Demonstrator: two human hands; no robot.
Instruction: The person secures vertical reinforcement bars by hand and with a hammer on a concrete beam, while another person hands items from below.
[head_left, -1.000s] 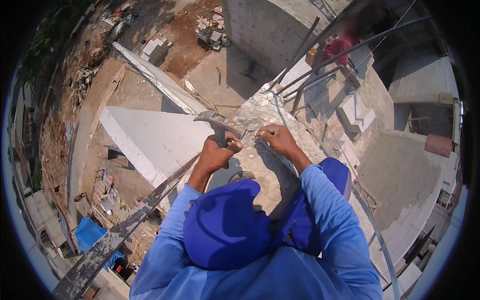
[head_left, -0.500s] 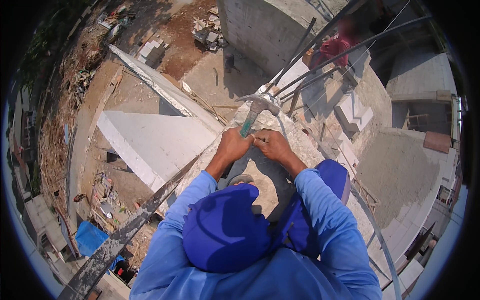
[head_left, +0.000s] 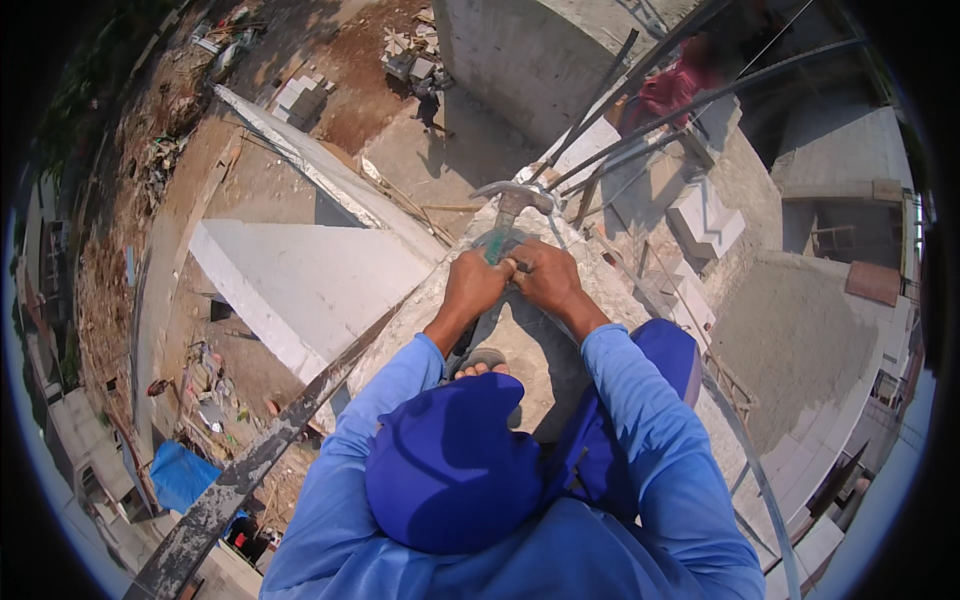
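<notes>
A claw hammer [head_left: 497,243] with a worn green handle points away from me, its metal head lying over the far part of the rough concrete ledge. My left hand [head_left: 472,292] is closed around the handle. Right beside it, touching at the thumbs, is my right hand [head_left: 548,277], its fingers curled and pinched together. Whatever those fingers hold is too small or hidden to make out. Beneath both hands is the pale concrete ledge [head_left: 528,345], where part of my foot [head_left: 482,368] shows.
Steel bars [head_left: 715,92] slant across the upper right, near a person in red [head_left: 672,88]. White blocks [head_left: 705,220] stand to the right. A long weathered beam [head_left: 270,445] runs along the left. Far below, another person [head_left: 428,105] is on the ground.
My hands and the hammer have shifted slightly, the hammer head tilting a little. The person on the ground below has moved up and left; the person in red has shifted a bit.
</notes>
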